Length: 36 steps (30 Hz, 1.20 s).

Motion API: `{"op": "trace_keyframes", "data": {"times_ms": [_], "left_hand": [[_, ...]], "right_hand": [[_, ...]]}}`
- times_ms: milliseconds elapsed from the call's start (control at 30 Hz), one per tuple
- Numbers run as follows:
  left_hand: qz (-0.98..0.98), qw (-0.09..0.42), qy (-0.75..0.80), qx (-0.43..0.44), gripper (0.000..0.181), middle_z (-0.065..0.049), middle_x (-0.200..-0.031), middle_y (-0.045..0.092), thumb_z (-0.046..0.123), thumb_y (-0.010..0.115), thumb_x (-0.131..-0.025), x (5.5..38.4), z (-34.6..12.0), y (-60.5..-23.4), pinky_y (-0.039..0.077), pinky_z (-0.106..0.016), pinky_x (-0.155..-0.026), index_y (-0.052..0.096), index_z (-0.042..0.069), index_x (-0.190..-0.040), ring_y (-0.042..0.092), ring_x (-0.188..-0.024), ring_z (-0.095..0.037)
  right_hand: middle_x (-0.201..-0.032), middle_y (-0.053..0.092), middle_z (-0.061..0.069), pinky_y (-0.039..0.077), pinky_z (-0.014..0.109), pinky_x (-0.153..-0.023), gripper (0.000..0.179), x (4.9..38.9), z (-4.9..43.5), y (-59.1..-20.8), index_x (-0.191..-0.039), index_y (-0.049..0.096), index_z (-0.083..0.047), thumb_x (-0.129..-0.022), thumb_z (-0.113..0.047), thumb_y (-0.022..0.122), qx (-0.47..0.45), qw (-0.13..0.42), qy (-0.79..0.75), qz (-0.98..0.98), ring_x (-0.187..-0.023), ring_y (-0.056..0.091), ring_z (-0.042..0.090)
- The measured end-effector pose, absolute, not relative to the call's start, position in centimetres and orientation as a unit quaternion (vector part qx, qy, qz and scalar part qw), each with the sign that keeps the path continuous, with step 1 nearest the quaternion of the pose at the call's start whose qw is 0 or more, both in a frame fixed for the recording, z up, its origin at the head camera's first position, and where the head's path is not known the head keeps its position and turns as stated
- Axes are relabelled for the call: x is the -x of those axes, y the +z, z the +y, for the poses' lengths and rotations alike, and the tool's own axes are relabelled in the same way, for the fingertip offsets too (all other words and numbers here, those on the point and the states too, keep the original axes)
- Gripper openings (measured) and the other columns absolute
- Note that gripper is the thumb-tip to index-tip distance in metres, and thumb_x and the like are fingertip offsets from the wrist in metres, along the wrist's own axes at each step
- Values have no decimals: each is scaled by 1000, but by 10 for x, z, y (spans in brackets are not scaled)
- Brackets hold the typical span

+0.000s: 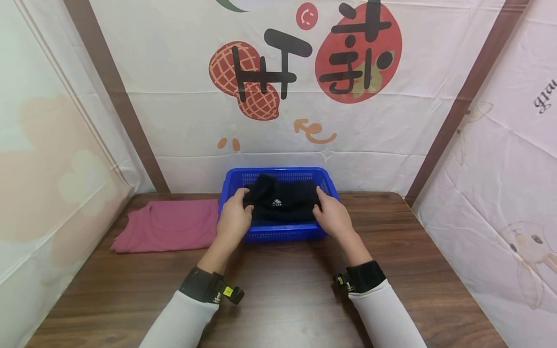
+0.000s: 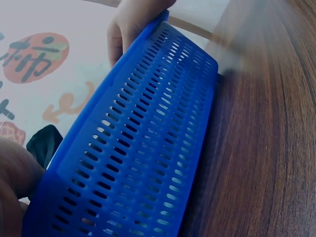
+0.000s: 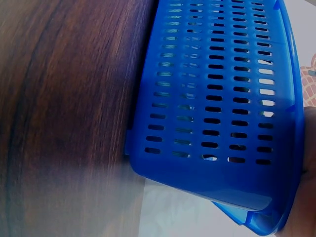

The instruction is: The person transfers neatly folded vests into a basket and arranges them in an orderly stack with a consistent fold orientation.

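Observation:
A folded black garment (image 1: 296, 195) with a small white print lies inside the blue plastic basket (image 1: 283, 229). My left hand (image 1: 234, 216) pinches the garment's left end between thumb and fingers, over the basket's left side. At the opposite end, my right hand (image 1: 334, 212) grips the cloth near the right rim. The left wrist view shows the slotted basket wall (image 2: 133, 128), with a dark bit of the garment (image 2: 44, 143) above the rim. From the right wrist, the basket's slotted side (image 3: 222, 98) hides most of what is inside.
A folded pink top (image 1: 174, 226) lies on the wooden table (image 1: 287, 290), left of the basket. Behind the table hangs a white printed curtain (image 1: 174, 121), with more printed cloth (image 1: 491, 193) on the right side.

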<state>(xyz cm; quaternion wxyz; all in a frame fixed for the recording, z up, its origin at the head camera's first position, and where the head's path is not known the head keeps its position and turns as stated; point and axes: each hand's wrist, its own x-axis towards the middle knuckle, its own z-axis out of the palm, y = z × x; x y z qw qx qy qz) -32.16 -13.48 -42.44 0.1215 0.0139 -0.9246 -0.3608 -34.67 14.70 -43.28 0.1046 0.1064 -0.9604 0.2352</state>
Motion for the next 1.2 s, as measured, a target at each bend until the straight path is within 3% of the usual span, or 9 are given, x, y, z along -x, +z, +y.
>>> {"op": "trace_keyframes", "data": {"times_ms": [67, 233, 333, 500, 600, 833, 1000, 1200], "left_hand": [[-923, 126, -362, -17, 48, -14, -136, 63, 18, 62, -102, 321, -135, -425, 55, -47, -76, 48, 20, -148, 63, -102, -29], [-923, 127, -362, -19, 50, -17, -142, 60, 17, 63, -101, 322, -135, -425, 53, -59, -94, 47, 18, -149, 59, -127, -35], [-926, 118, -359, -23, 53, -20, -140, 61, 17, 65, -100, 322, -135, -424, 54, -59, -92, 44, 15, -150, 61, -125, -36], [-927, 100, -359, -35, 54, -20, -114, 68, 18, 65, -100, 321, -135, -423, 55, -49, -71, 37, 13, -146, 67, -97, -32], [-929, 97, -356, -25, 49, -19, -105, 68, 16, 64, -101, 321, -136, -423, 53, -45, -68, 38, 13, -142, 64, -88, -30], [-942, 67, -329, 24, 28, -21, -120, 64, 12, 61, -101, 321, -142, -420, 53, -53, -89, 55, 7, -128, 60, -109, -33], [-948, 23, -316, 40, 31, -23, -131, 60, 9, 59, -98, 321, -145, -415, 51, -55, -98, 59, 3, -129, 57, -118, -34], [-951, 2, -303, 62, 37, -27, -139, 52, 8, 64, -94, 319, -148, -409, 43, -60, -109, 61, 1, -129, 49, -131, -39]], "right_hand": [[-156, 48, 13, 46, 53, -109, 61, 347, 147, -433, -159, 36, -10, -103, -24, 57, -106, 104, 235, -961, -139, 51, 31], [-156, 48, 12, 45, 53, -110, 60, 347, 145, -432, -159, 38, -11, -104, -24, 58, -98, 100, 228, -964, -139, 52, 32], [-155, 49, 13, 45, 53, -110, 59, 346, 144, -431, -158, 39, -10, -104, -24, 59, -94, 96, 222, -966, -138, 52, 33], [-149, 56, 14, 50, 54, -103, 56, 344, 143, -431, -156, 42, -12, -104, -24, 59, -91, 97, 221, -966, -128, 60, 36], [-140, 63, 16, 53, 54, -96, 53, 343, 142, -431, -154, 44, -14, -104, -24, 60, -88, 104, 228, -964, -117, 66, 36], [-116, 72, 15, 56, 50, -82, 35, 343, 143, -433, -136, 51, -18, -102, -23, 62, -89, 125, 242, -958, -91, 70, 30], [-101, 72, 8, 53, 45, -73, 19, 344, 143, -433, -121, 60, -22, -102, -24, 63, -94, 125, 236, -959, -76, 61, 24], [-100, 72, 5, 50, 41, -70, 15, 346, 144, -434, -116, 64, -22, -101, -24, 63, -94, 122, 234, -960, -73, 57, 22]]}}
